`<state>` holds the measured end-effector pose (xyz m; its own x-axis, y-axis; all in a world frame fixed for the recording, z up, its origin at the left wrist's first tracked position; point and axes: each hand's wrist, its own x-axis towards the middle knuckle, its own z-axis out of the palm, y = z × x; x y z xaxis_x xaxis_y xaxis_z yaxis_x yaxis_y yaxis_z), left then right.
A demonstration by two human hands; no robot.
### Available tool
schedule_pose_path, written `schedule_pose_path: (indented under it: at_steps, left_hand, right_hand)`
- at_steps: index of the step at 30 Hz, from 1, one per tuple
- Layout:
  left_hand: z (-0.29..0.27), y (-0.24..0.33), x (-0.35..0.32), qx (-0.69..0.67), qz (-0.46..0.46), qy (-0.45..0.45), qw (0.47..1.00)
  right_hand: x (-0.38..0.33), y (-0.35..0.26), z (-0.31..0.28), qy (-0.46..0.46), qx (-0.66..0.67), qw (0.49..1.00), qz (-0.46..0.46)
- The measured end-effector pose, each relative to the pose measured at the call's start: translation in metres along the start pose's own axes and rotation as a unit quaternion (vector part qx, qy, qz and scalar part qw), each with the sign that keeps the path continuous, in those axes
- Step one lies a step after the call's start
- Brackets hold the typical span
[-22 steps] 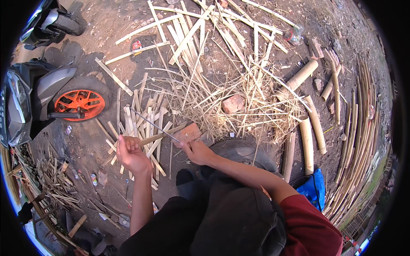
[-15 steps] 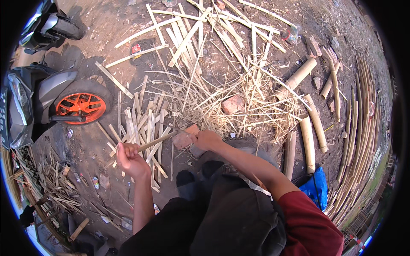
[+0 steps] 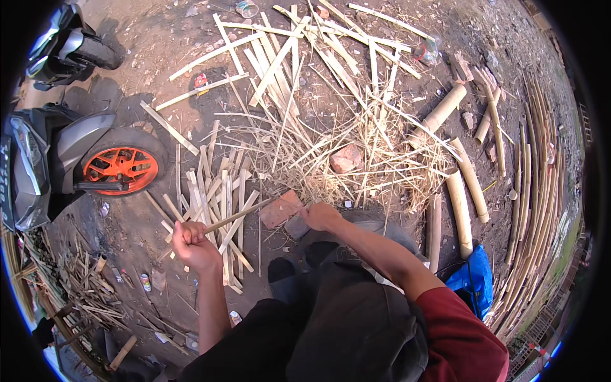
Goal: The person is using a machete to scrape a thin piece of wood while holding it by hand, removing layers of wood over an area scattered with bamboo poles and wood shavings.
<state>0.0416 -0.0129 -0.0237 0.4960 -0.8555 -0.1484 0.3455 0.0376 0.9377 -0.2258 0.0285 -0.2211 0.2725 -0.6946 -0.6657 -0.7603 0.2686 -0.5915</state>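
Note:
My left hand (image 3: 198,247) is closed round one end of a narrow bamboo strip (image 3: 237,218), which slants up to the right toward a reddish brick (image 3: 280,209) on the ground. My right hand (image 3: 322,217) is a closed fist just right of that brick, beside a grey block (image 3: 296,226). What sits inside the right fist is hidden from above. Split bamboo pieces (image 3: 227,197) lie heaped just beyond my left hand. Past the brick spreads a tangle of thin bamboo shavings (image 3: 305,169), with another brick (image 3: 346,159) resting on it.
Motorcycles stand at the left, the nearer one with an orange wheel (image 3: 121,170). Long split slats (image 3: 278,70) lie at the far side. Cut bamboo tubes (image 3: 458,213), a blue bag (image 3: 472,280) and long poles (image 3: 541,191) are on the right. Scrap bamboo (image 3: 86,286) litters the lower left.
My right hand has shifted right and slightly down, away from the strip. A thin dark blade-like tool that reached left from it no longer shows clearly. My left hand keeps the strip.

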Motion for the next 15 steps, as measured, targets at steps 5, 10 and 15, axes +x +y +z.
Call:
schedule_pose_path:
  at_steps: [5, 10, 15]
  left_hand:
    - [-0.001, 0.001, -0.008, -0.032, 0.000, 0.086, 0.996]
    - [-0.001, 0.003, 0.003, -0.056, -0.021, 0.106, 0.993]
    - [-0.015, 0.008, 0.005, -0.047, -0.016, 0.111, 0.993]
  right_hand:
    - [-0.040, -0.055, -0.013, -0.018, 0.045, 0.998, -0.027]
    - [-0.024, -0.045, -0.008, -0.025, 0.013, 1.000, -0.012]
    - [-0.009, 0.029, 0.008, -0.024, -0.026, 0.997, 0.067]
